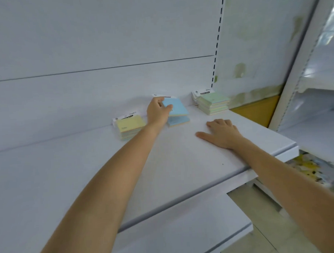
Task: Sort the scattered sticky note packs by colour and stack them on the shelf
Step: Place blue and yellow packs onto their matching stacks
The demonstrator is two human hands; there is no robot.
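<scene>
Three piles of sticky note packs stand along the back of the white shelf [173,164]. A yellow stack [130,127] is at the left, a blue stack [179,121] in the middle and a green stack [213,103] at the right. My left hand [157,109] grips a blue pack [176,106] by its left edge, held tilted just above the blue stack. My right hand [220,133] lies flat on the shelf, palm down, fingers spread, to the right of the blue stack and holding nothing.
The shelf's white back panel [101,43] rises behind the piles, with a slotted upright [217,38] at the right. Past the shelf's right end are an orange panel [257,111] and another shelf frame [297,63]. Yellow printed goods [307,166] lie on a lower level.
</scene>
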